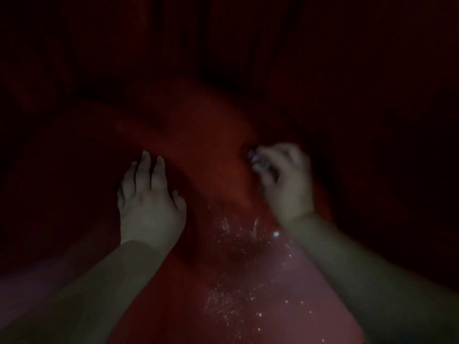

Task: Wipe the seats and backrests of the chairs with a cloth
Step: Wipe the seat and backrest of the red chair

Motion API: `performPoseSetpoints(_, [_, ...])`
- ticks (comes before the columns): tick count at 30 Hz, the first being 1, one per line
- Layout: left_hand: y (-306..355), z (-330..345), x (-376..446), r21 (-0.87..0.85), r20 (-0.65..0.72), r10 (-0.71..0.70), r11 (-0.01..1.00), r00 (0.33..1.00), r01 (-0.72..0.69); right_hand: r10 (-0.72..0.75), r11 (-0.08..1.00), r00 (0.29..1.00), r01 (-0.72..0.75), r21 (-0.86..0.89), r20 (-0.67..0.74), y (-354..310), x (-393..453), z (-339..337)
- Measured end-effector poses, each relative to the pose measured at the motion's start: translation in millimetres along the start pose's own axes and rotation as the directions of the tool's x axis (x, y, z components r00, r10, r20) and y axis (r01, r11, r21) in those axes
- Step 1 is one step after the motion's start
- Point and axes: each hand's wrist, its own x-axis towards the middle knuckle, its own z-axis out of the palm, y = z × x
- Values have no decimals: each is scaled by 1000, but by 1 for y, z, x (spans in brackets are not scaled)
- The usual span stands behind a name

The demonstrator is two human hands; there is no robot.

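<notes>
The scene is very dark. A red upholstered chair (198, 135) fills the middle, and its padded surface runs down toward me. My left hand (149, 194) rests on the chair's left side with its fingers straight and spread. My right hand (285, 180) is blurred at the chair's right edge. Its fingers are curled round a small dark wad (257, 156) that looks like a cloth; it is too dim to tell for sure. White specks (238, 276) are scattered over the red surface between my forearms.
Darker red chair parts (372, 120) surround the lit one on the left, right and behind. Nothing else can be made out in the dark.
</notes>
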Motion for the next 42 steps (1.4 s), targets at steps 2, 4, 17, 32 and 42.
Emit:
performPoseSetpoints(2, [-1, 1, 0, 5, 2, 8, 1000, 1000, -8, 165, 984, 983, -170, -54, -83, 10, 35, -4])
performPoseSetpoints(4, [-2, 2, 0, -8, 2, 12, 1000, 1000, -12, 125, 987, 990, -130, -97, -59, 5, 21, 0])
performPoseSetpoints(17, [-14, 6, -24, -4, 27, 123, 992, 992, -123, 184, 975, 978, -194, -109, -96, 6, -35, -16])
performPoseSetpoints(32, [-20, 9, -51, 26, 85, 239, 970, 967, -242, 241, 967, 963, -249, -53, -123, -4, -108, -17])
performPoseSetpoints(42, [-14, 6, -56, 17, 116, 222, 974, 968, -226, 574, 787, 649, -606, 117, -500, 12, -182, -38])
